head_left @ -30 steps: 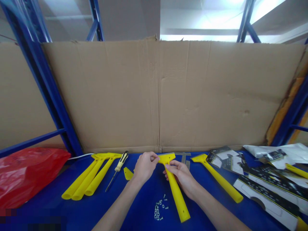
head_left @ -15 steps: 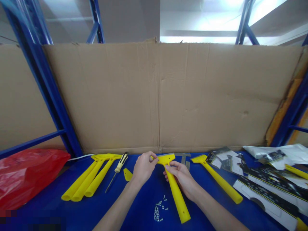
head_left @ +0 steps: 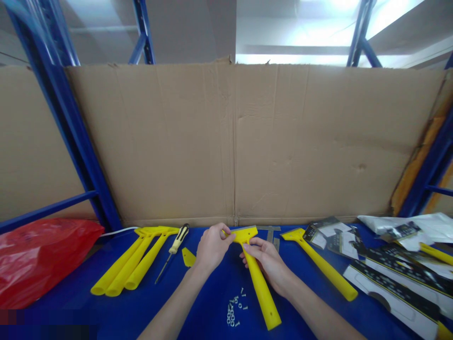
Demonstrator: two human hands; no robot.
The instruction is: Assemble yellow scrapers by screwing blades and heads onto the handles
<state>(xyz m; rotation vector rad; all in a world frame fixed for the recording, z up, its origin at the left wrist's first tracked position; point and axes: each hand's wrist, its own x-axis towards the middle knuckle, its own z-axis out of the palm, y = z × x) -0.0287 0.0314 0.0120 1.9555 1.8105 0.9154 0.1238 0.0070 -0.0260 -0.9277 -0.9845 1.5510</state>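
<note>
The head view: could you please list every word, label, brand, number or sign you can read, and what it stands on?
No text can be read.
Black-and-white cards, right: marks on the dark bands, too small and blurred to read.
Held yellow tool: none readable.
Screwdriver: none readable.

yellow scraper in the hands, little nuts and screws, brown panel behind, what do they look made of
Scraper: likely mainly plastic, smooth and evenly coloured. Nuts and screws: probably metal, from their bright silvery glint. Brown panel: cardboard by its look, matte, creased, ragged-topped.
</note>
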